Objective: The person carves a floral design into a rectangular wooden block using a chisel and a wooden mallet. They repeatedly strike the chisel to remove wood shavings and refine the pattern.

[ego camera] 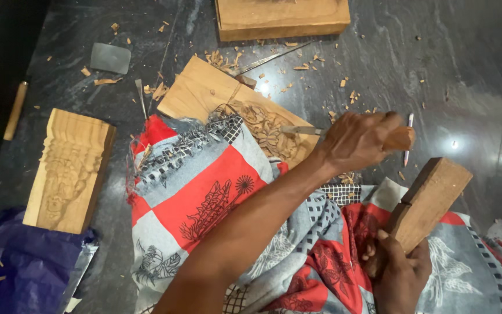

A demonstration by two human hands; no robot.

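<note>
My left hand [352,142] grips a chisel by its wooden handle [401,138]. The chisel's metal blade [300,130] rests on the floral carving of a wooden panel [204,90] lying on the dark stone floor. My right hand [399,276], low at the right, holds a rectangular wooden mallet block [434,195] tilted upward, just below and right of the chisel handle and apart from it. A red, grey and white patterned cloth [204,186] covers my lap and overlaps the panel's near edge.
A carved wooden block [68,168] lies at the left beside a blue plastic bag [18,267]. Another wood slab [280,20] sits at the top. A grey flat stone [110,58], thin metal tools [140,96], a wooden-handled tool [15,110] and wood chips are scattered about.
</note>
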